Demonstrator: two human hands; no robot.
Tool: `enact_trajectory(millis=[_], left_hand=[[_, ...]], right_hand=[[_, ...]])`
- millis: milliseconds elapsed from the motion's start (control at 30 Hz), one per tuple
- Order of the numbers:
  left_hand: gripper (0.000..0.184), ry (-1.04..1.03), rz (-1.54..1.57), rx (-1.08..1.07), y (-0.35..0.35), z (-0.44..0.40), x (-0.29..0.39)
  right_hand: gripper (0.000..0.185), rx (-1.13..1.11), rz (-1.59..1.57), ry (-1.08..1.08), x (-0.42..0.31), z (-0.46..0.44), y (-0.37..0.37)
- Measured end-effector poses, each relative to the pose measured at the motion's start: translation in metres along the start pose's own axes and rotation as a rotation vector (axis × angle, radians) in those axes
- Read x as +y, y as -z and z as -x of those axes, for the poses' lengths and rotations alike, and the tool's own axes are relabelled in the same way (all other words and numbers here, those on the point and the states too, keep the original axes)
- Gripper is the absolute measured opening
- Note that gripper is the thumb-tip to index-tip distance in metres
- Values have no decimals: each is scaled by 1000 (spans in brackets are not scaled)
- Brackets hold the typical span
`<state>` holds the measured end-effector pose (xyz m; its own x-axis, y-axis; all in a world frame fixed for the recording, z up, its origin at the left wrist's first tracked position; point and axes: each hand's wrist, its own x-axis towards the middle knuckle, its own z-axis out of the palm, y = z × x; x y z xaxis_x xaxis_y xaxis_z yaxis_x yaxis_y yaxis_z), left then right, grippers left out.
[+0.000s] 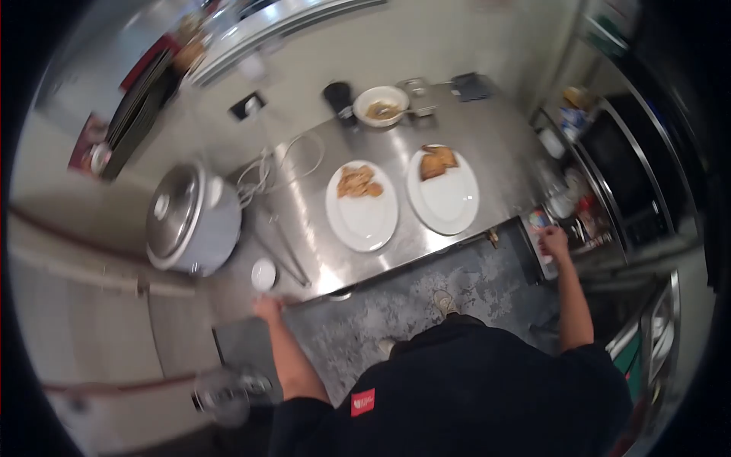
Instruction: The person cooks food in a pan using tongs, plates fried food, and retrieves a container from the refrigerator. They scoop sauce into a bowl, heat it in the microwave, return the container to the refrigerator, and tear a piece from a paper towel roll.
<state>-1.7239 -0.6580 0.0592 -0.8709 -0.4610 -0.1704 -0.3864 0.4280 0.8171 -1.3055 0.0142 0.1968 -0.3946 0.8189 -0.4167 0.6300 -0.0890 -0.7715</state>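
- One small white dish [263, 273] sits just beside the rice cooker [199, 222]; we judge it light, stiff, breakable, best taken by its rim.
- Our left hand [268, 307], cooker side: grip unclear.
- Our right hand [554, 241], well apart from cooker, near drawer-like box [547, 266]: cannot tell grip.

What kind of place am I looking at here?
Likely a restaurant kitchen: a stainless steel counter with two plates of food, a rice cooker, and what looks like a microwave.

Two oval plates [365, 221] (food-topped), steel table [396, 156]
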Motion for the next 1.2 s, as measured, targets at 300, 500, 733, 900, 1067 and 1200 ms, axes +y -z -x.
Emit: enact_trajectory(millis=[300,500,733,900,1067,1200], left_hand=[[33,86,-378,-676,48,310,-102],[27,866,-138,78,197,515,-267],[26,1418,407,824,279,649,-351],[21,1353,533,599,268,614,-343],[24,1121,374,3,261,558,-355],[25,813,-53,54,287,507,-381]], right_hand=[[30,-989,308,786,-110,144,-373],[77,-581,601,1183,-133,169,-604],[34,-163,867,1250,-118,26,-717],[41,-431,-63,683,-102,191,-548],[47,-858,368,1369,-68,372,-501],[41,-1689,692,1389,-27,507,-540]])
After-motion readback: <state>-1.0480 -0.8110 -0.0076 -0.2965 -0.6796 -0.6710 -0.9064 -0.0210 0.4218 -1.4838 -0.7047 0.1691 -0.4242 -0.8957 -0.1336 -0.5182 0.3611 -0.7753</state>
